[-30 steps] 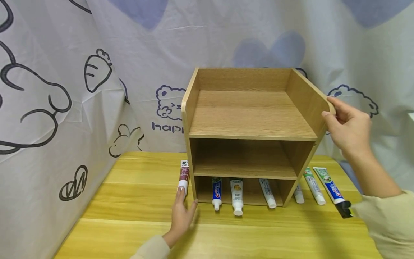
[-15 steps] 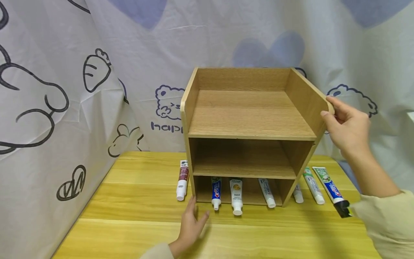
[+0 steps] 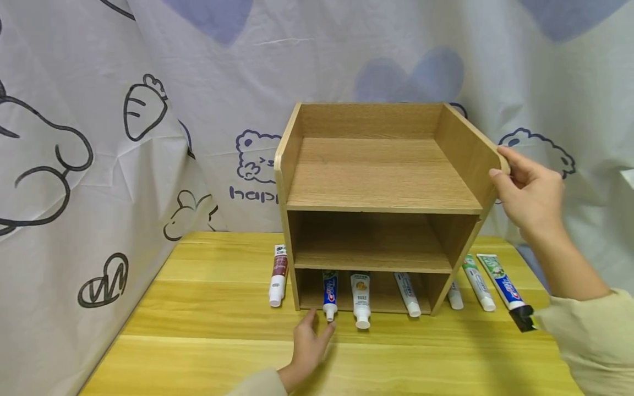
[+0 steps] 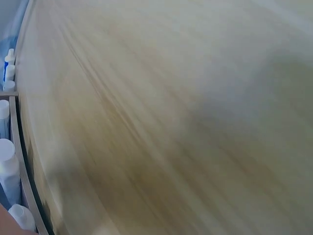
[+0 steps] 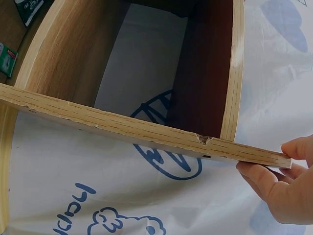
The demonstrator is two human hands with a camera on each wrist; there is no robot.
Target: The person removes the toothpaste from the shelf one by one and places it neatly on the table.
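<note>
A wooden desktop shelf (image 3: pixel 381 173) with an upper tray and two compartments stands on the table. My right hand (image 3: pixel 535 192) pinches the upper front corner of its right side panel, thumb on one face and fingers on the other; the right wrist view shows this grip on the panel edge (image 5: pixel 146 129). My left hand (image 3: pixel 308 345) holds nothing, fingers and thumb spread, just in front of the cap of a blue toothpaste tube (image 3: pixel 330 294). That tube, a white toothpaste tube (image 3: pixel 362 302) and a grey-white tube (image 3: pixel 408 296) lie in the bottom compartment, caps poking out forward.
A maroon and white tube (image 3: pixel 279 275) lies left of the shelf. Right of it lie a white-capped tube (image 3: pixel 455 297), a green and white tube (image 3: pixel 479 285) and a green and blue tube (image 3: pixel 502 280). A printed cloth (image 3: pixel 208 66) hangs behind the table (image 3: pixel 198 330).
My left hand has moved right, from the cap of the maroon tube at the shelf's left to in front of the blue tube. The right hand keeps its grip on the shelf.
</note>
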